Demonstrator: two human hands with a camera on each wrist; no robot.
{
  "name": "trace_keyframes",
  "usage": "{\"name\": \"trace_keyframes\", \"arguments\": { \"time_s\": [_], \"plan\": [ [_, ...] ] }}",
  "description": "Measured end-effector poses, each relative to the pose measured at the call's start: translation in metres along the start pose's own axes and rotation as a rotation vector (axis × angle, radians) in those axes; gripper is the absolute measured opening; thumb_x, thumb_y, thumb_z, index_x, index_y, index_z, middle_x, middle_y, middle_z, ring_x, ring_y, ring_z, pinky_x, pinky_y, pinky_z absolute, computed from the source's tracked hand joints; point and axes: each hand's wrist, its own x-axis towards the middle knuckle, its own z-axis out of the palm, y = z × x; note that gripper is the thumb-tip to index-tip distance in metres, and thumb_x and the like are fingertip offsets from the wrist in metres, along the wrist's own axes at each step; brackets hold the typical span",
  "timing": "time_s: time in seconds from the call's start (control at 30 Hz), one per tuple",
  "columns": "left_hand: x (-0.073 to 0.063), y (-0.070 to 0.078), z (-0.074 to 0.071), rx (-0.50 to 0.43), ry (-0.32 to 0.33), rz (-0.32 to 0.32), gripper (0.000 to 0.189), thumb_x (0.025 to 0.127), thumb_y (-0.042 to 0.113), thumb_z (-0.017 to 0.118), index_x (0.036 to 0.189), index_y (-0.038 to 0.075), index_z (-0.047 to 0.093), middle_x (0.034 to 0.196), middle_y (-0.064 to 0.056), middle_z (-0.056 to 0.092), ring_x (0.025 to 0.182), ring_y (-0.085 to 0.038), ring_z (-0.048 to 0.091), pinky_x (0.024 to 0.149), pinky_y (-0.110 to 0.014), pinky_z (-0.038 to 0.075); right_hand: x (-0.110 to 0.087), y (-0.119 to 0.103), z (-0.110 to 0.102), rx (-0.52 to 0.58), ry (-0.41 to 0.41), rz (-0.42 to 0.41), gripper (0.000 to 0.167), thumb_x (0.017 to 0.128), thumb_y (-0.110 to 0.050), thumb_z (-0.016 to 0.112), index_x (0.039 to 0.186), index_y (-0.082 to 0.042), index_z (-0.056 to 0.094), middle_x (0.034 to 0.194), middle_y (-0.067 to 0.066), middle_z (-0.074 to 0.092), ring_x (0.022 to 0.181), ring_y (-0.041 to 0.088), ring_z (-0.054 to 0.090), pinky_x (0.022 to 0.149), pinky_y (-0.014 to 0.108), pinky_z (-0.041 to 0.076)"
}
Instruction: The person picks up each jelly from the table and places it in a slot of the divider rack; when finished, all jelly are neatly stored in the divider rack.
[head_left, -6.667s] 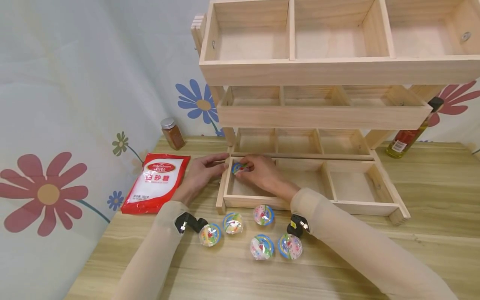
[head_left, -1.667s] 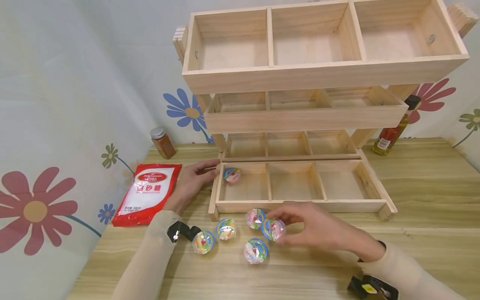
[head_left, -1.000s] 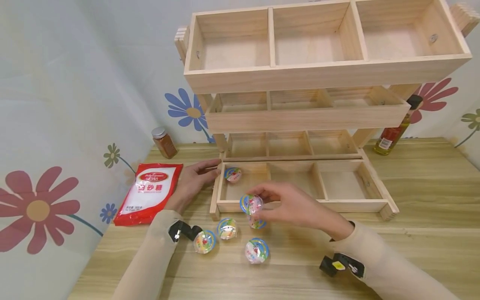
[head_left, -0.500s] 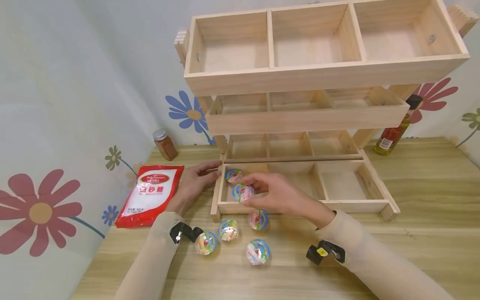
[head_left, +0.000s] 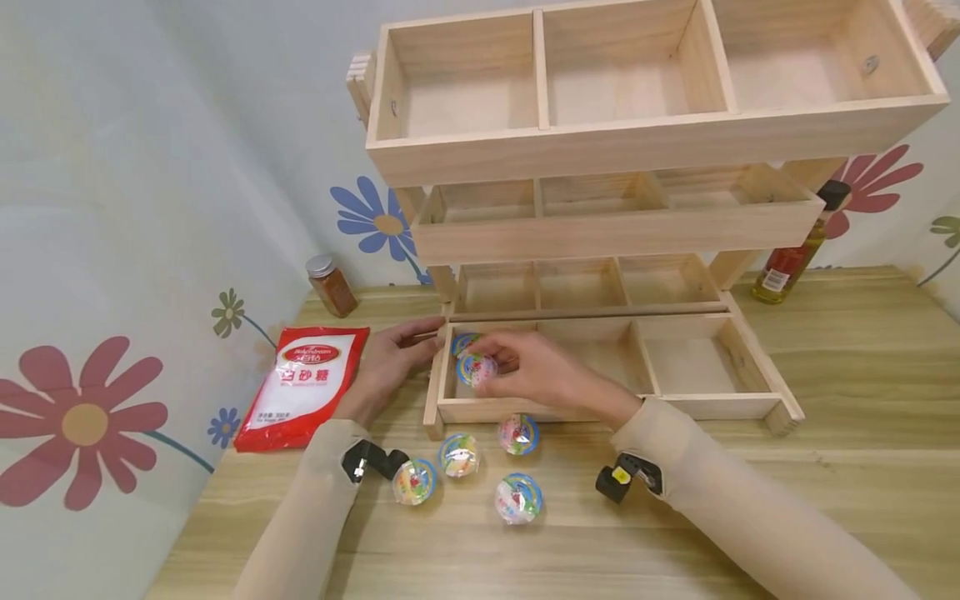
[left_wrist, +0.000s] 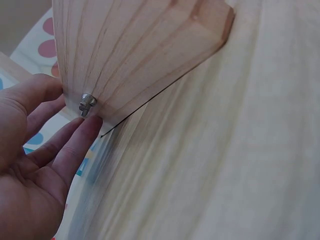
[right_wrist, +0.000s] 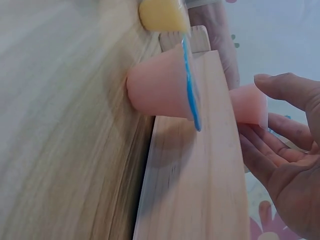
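My right hand point(head_left: 543, 367) pinches a pink jelly cup point(head_left: 475, 370) between thumb and fingers, low in the left compartment of the rack's bottom front tray point(head_left: 570, 408). A second jelly cup point(head_left: 462, 340) lies behind it in that compartment, partly covered by my fingers. In the right wrist view the held cup point(right_wrist: 249, 106) shows just beyond the tray's front board. My left hand point(head_left: 390, 362) rests its fingertips on the rack's left side. The left wrist view shows those fingertips beside a metal bolt point(left_wrist: 87, 101) on the wooden side panel point(left_wrist: 150, 45).
Several jelly cups stand on the table before the tray, among them a pink one point(head_left: 518, 434) and a yellow one point(head_left: 459, 456). A red-and-white sugar bag point(head_left: 303, 387) lies left. A spice jar point(head_left: 332, 287) and an oil bottle point(head_left: 787, 258) stand behind.
My right hand has picked up a jelly cup from the table and moved it left and up over the front board into the left compartment. My left hand has stayed on the rack's side.
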Motion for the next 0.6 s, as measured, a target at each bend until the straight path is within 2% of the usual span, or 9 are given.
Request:
{"name": "trace_keyframes", "arguments": {
  "time_s": [0.2, 0.6],
  "plan": [
    [0.0, 0.001, 0.001, 0.0, 0.011, 0.002, 0.041, 0.1, 0.015, 0.076, 0.14, 0.008, 0.07, 0.138, -0.013, 0.069, 0.126, -0.026, 0.066, 0.095, -0.031, 0.06, 0.008, 0.004, 0.0, 0.02, -0.013, -0.006, 0.05, 0.093, -0.018, 0.082, 0.137, -0.001, 0.067, 0.125, 0.008, 0.071, 0.113, 0.023, 0.068, 0.099, 0.034, 0.058],
    [0.001, 0.0, 0.002, -0.014, 0.018, -0.002, 0.04, 0.1, 0.013, 0.076, 0.139, 0.007, 0.07, 0.137, -0.014, 0.069, 0.125, -0.025, 0.066, 0.096, -0.031, 0.059, 0.019, 0.005, 0.001, -0.047, -0.009, 0.032, 0.048, 0.093, -0.019, 0.083, 0.135, -0.003, 0.068, 0.123, 0.01, 0.072, 0.112, 0.024, 0.069, 0.099, 0.035, 0.056]
  ]
}}
